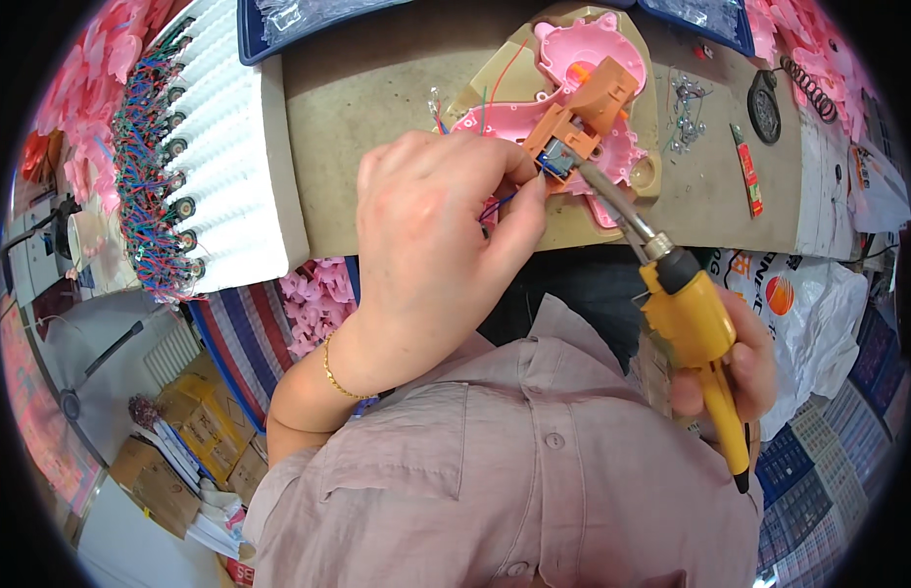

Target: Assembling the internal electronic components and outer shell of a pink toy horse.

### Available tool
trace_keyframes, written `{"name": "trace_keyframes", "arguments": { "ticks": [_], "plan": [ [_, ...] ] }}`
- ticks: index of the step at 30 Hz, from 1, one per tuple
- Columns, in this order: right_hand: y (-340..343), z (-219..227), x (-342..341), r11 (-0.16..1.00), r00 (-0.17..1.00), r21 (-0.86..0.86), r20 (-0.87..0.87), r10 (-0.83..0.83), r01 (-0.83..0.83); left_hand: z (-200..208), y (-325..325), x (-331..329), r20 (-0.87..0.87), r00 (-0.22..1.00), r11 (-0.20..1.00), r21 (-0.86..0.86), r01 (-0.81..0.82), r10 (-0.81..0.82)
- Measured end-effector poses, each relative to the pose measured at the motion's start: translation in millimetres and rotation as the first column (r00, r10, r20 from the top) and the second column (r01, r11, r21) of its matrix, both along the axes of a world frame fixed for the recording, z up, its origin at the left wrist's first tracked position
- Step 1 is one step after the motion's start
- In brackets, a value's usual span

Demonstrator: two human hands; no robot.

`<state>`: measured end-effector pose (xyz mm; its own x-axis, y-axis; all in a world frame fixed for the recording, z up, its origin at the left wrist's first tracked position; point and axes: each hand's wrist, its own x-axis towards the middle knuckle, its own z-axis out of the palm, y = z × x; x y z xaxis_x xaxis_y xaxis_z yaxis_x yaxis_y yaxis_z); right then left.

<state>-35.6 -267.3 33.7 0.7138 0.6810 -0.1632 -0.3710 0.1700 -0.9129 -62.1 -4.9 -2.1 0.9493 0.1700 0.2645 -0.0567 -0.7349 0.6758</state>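
My right hand (752, 358) is wrapped round the yellow handle of a soldering iron (689, 312). The iron's metal tip reaches up and left to a small metal-cased component in an orange plastic housing (602, 98). Beside that component, my left hand (421, 211) has thumb and forefinger pinched together on a thin blue wire (497, 205). The fingertips partly hide the wire's end. Beneath the housing lies a pink plastic shell (588, 47), resting on a tan shaped fixture (647, 201). Red and green wires (497, 71) stick up from the shell's left part.
A white ridged tray (242, 167) at left holds many small round parts with coloured wires (147, 186). Blue bins (248, 34) stand along the back. Right of the fixture lie small metallic pieces (686, 110), a red-green tube (747, 171), a black oval part (764, 106) and a coil (808, 88).
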Motion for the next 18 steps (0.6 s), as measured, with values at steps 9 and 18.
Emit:
{"name": "trace_keyframes", "arguments": {
  "ticks": [9,18],
  "plan": [
    [-15,-28,-4,0.950,0.530,-0.051,0.839,-0.127,0.309,38,18,-17,-0.014,0.998,0.907,0.416,0.061,-0.061],
    [-20,-27,-13,0.869,0.533,-0.106,0.823,-0.197,0.484,23,24,-2,-0.275,0.901,0.419,-0.900,-0.120,-0.334]
  ]
}}
